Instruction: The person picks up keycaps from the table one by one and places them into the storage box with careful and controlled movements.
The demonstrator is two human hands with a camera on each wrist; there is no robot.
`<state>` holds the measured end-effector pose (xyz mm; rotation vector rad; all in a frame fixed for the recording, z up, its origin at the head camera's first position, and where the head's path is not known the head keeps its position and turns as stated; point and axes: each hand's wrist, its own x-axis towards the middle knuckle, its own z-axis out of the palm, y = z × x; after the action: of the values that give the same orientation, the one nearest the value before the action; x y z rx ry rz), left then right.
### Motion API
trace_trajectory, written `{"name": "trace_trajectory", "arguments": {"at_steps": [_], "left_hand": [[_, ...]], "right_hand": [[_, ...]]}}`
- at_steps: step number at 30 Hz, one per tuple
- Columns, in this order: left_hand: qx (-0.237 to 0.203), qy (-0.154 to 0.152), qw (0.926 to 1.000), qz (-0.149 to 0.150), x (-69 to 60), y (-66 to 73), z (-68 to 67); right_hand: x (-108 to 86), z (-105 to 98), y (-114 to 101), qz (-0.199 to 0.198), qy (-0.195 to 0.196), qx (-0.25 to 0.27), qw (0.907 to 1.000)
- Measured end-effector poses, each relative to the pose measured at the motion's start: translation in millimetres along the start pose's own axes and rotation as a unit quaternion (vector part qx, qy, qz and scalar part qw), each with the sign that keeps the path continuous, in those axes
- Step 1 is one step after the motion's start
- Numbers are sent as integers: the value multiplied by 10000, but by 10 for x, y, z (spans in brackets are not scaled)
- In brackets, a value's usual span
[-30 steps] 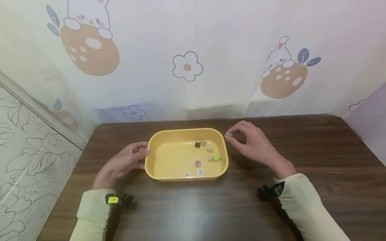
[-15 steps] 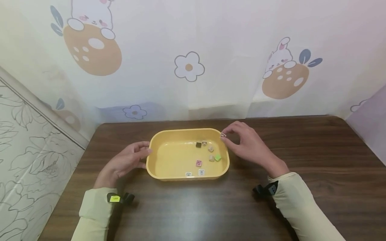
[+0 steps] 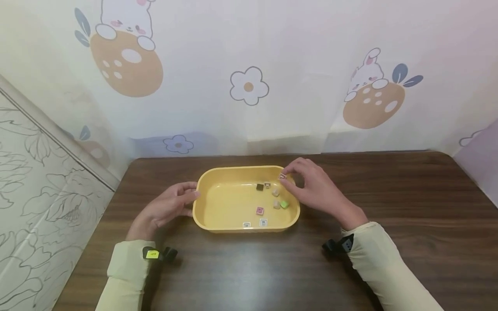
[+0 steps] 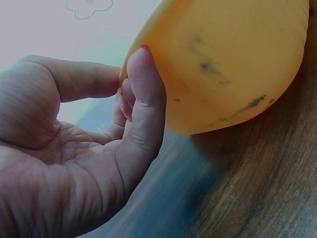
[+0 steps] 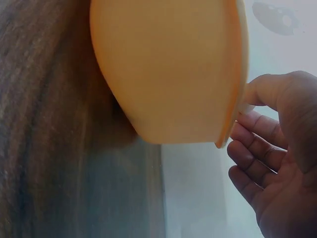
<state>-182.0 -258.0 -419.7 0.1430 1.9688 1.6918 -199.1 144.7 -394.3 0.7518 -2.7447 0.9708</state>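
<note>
My left hand [image 3: 171, 203] grips the left rim of a yellow plastic basin [image 3: 223, 207], thumb on one side and fingers on the other. The left wrist view shows the thumb and fingers [image 4: 141, 99] pinching its edge. My right hand [image 3: 317, 190] pinches a small pale cube with dark marking [image 3: 282, 176] between thumb and forefinger, above the basin's back right part. From the right wrist, that hand [image 5: 282, 148] appears beside the rim, the cube mostly hidden. Inside lie several small cubes: black [image 3: 260, 187], green [image 3: 284, 204], pink [image 3: 260, 211], and pale ones [image 3: 275, 192].
The basin stands on a dark wood-grain table [image 3: 241, 272]. Behind the table hangs a pale covering with a rabbit and flower print [image 3: 249, 86]. A white panel with line-drawn flowers [image 3: 43, 185] stands at the left.
My right hand has moved left with the pinched cube, from outside the basin's right rim to over its inside. The left hand keeps its grip on the rim.
</note>
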Motion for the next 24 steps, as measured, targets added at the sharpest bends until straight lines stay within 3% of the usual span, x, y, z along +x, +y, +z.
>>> {"name": "trace_trajectory", "arguments": {"at_steps": [24], "left_hand": [[-80,4,10000,-43,-12,38,2]], "right_hand": [[153,164,-173,-220,-235,426,9986]]}}
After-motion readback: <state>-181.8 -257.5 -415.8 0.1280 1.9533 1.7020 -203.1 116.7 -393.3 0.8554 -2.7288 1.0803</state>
